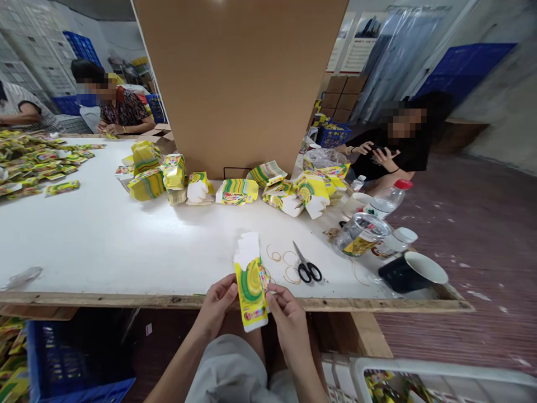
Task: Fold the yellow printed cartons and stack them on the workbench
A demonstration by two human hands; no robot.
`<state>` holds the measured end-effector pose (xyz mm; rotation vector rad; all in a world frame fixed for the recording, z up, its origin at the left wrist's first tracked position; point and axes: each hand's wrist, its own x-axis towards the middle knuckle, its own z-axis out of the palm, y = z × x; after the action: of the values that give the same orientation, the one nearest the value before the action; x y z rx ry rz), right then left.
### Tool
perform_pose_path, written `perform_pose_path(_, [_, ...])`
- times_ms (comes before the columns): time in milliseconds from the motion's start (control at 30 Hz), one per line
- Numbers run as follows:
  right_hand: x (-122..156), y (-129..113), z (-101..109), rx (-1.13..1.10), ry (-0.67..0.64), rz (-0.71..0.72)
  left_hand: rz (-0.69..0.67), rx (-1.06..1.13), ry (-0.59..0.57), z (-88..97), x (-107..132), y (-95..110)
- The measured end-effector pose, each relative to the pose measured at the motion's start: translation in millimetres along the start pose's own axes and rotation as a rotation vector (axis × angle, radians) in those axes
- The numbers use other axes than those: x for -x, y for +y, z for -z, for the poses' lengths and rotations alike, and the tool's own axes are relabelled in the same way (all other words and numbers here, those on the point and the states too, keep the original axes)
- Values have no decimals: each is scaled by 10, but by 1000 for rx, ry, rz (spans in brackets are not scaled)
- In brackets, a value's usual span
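A yellow and green printed carton, its white end flaps sticking out at the top, is held over the table's front edge. My left hand pinches its left side. My right hand grips its right edge between thumb and fingers. Just beyond my right hand lie black-handled scissors and several thin rubber bands. Bundles of flat cartons stand in a row farther back on the white table.
A large brown cardboard sheet rises behind the cartons. To the right stand a dark mug, a clear jar and bottles. A pile of filled packets covers the far left. Crates flank my legs. Other people sit around.
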<state>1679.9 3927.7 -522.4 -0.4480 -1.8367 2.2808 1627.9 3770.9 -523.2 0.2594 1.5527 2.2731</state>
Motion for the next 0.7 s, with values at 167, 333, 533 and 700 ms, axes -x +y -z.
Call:
perform_pose_path(167, [61, -12, -50, -121, -70, -57, 131, 389, -93, -91, 54, 37])
perform_pose_path(333, [70, -55, -38, -97, -122, -50, 119, 452, -107, -107, 74, 47])
perform_pose_path(533, [103, 26, -22, 119, -82, 15, 116, 379, -56, -173, 80, 35])
perform_pose_path(700, [90, 162, -91, 138, -14, 32, 56, 160, -5, -167, 74, -21])
